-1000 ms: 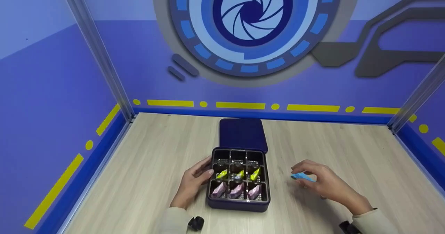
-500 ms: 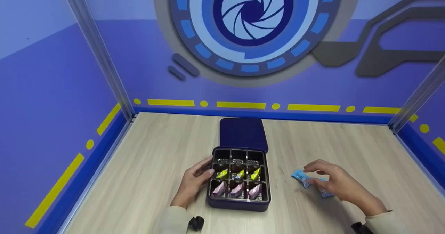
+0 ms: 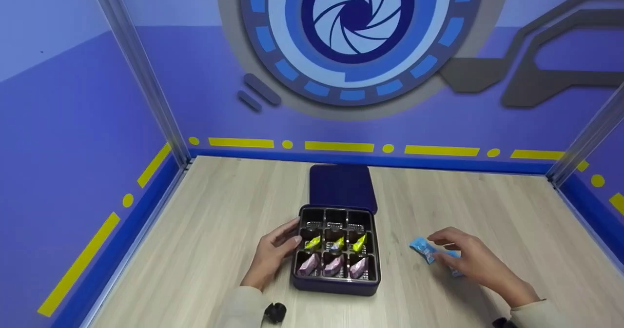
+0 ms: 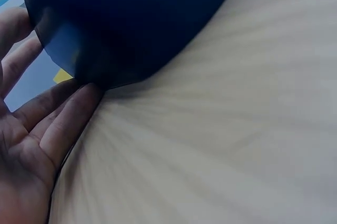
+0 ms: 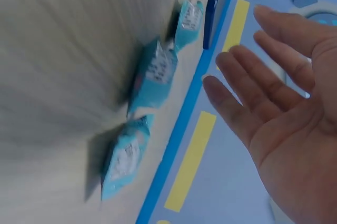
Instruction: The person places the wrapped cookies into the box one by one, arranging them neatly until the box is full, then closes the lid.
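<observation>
I list: worktop (image 3: 229, 211), wood-grain, smooth, semi-matt; box (image 3: 335, 287), smooth, slight sheen; lid (image 3: 342, 186), smooth, matt; insert (image 3: 336, 216), glossy plastic; blue pkts (image 5: 154, 76), shiny crinkled film; post (image 3: 145, 69), metal; sleeve (image 3: 242, 308), matt cloth.

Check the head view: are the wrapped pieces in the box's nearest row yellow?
No, all three pieces there in the box are pink.

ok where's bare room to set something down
Bare table between the left wall and left hand, and between the lid and right wall; the far row of the box is empty too. Crowded: right of the box, blue wrapped candies near the right hand.
</observation>
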Tool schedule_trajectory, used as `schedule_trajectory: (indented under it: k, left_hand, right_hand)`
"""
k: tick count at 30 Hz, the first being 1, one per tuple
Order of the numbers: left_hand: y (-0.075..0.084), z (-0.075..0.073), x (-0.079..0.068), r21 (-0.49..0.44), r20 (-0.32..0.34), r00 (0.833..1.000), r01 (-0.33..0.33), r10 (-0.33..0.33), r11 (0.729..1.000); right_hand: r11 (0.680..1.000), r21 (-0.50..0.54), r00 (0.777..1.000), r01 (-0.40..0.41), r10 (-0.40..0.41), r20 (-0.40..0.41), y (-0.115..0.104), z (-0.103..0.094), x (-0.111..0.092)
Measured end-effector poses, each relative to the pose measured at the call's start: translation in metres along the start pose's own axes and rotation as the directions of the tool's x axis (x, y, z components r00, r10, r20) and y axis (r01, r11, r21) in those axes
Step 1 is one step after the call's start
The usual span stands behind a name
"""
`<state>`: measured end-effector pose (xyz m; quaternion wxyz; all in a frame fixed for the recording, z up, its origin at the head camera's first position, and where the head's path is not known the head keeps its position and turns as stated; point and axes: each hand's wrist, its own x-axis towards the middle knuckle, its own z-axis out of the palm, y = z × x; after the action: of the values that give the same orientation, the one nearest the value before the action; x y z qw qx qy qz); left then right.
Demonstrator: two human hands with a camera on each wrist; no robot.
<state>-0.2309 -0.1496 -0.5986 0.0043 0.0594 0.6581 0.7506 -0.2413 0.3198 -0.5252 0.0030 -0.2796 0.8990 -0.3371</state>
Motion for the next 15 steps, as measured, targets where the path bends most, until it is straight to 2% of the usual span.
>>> schedule_trajectory:
  k: [5,11,15]
  left_hand:
    - [-0.002,0.000,0.001,-0.019,-0.004,1.000,-0.005,0.005,1.000]
    - [-0.002,0.000,0.001,-0.038,-0.011,1.000,0.002,-0.002,0.999]
    - [-0.002,-0.001,0.001,-0.043,-0.008,1.000,-0.003,0.003,0.999]
  right_hand:
    - [0.997,-0.010,0.997,-0.073,0.073,-0.037,-0.002,0.009,0.006]
    - [0.993,-0.062,0.991,-0.095,0.089,-0.105,-0.002,0.023,0.010]
    - [0.991,-0.086,0.989,-0.107,0.097,-0.110,-0.001,0.031,0.012]
